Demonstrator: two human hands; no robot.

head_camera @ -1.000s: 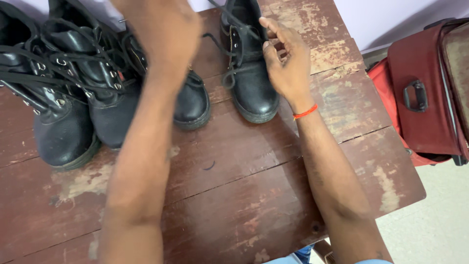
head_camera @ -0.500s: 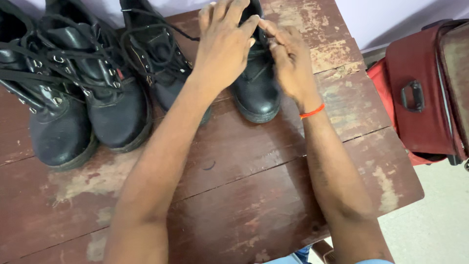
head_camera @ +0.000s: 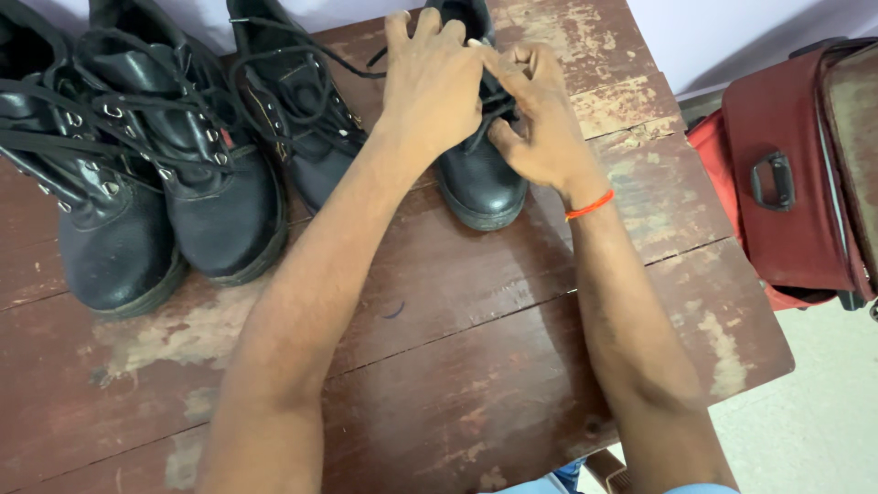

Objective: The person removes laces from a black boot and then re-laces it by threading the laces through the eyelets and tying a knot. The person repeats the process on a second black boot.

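Note:
Both my hands rest on the rightmost black leather boot (head_camera: 480,183), which stands toe-toward-me on a worn red-brown wooden table (head_camera: 476,366). My left hand (head_camera: 430,82) lies over the boot's lacing with fingers curled. My right hand (head_camera: 540,123), an orange thread around its wrist, pinches the boot's black lace (head_camera: 498,102) beside it. The fingertips of the two hands meet over the boot's tongue. Most of the boot's upper is hidden under the hands.
Three more black lace-up boots (head_camera: 197,174) stand in a row to the left, laces loose. A red suitcase (head_camera: 791,174) with a black handle stands on the pale floor right of the table. The table's right edge lies close to my right forearm.
My left hand has moved right from the second boot onto the rightmost boot, joining my right hand at the laces. My right hand stayed on that boot.

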